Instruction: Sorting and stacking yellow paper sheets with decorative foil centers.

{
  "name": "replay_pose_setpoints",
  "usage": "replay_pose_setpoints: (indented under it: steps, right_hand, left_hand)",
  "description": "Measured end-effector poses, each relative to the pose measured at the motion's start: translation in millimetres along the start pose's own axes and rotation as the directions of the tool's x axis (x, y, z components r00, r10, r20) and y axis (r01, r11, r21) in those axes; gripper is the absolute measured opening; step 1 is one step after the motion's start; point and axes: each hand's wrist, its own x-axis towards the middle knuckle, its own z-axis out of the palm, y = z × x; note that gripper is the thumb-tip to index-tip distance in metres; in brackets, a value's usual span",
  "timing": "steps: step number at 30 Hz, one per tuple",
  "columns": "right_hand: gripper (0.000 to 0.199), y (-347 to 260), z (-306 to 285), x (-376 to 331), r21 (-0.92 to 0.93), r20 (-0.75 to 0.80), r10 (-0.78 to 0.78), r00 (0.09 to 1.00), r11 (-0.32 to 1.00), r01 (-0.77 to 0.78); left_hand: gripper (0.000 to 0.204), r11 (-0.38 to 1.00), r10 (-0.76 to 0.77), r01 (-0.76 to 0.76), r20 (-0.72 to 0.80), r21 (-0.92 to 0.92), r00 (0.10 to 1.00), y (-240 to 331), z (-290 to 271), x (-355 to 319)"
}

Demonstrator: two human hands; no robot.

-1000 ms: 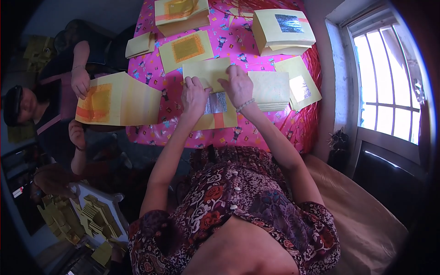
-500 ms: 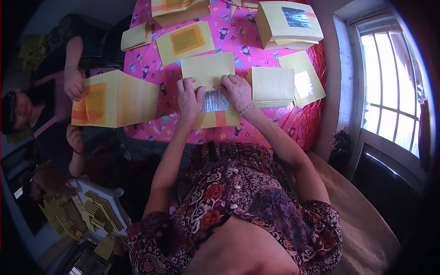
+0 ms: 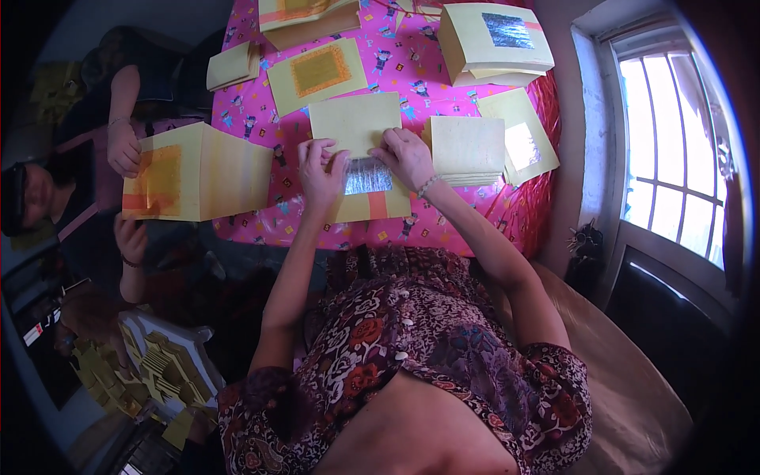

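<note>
A yellow sheet of joss paper point(image 3: 356, 119) lies in front of me, with a silver foil patch point(image 3: 368, 177) and an orange band on its near part. The plain far part is folded over the foil's upper edge. My left hand point(image 3: 319, 176) is at the sheet's left side, fingers curled and thumb at the fold. With bent fingers, my right hand point(image 3: 408, 161) presses the fold's right end; its fingertips partly hide the foil. Just right of that hand stands a stack of folded yellow joss paper point(image 3: 467, 149).
A person at the left holds a folded yellow sheet point(image 3: 198, 170) with both hands. More folded stacks point(image 3: 497, 49) and a gold-patched sheet point(image 3: 321, 71) lie on the pink patterned tablecloth point(image 3: 388, 63). A foil-patched sheet point(image 3: 507, 111) is at the right, near a barred window point(image 3: 673, 150).
My left hand has shifted a little left along the fold, its fingers more curled. My right hand stays at the fold's right end. The other person's hands have barely moved.
</note>
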Motion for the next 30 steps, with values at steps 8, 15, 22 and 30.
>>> replay_pose_setpoints:
  steps: [8,15,22,30]
  right_hand:
    - [0.024,12,2,0,0.039,0.079,-0.018,0.997,0.999,0.014]
    - [0.028,14,-3,21,-0.271,0.256,-0.187,0.948,0.928,0.256]
    - [0.021,23,7,33,-0.383,0.171,-0.395,0.903,0.817,0.430]
    - [0.084,13,-11,42,0.013,-0.175,0.239,0.955,0.970,-0.241]
  left_hand:
    - [0.020,0.986,-0.040,0.040,0.002,-0.160,0.999,-15,5,6]
    - [0.019,0.853,-0.202,0.241,0.133,-0.463,0.970,-24,-8,23]
    - [0.023,0.895,0.356,-0.393,0.189,0.213,0.915,-16,-18,36]
    - [0.025,0.783,0.541,-0.540,0.091,0.308,0.836,-1,-25,59]
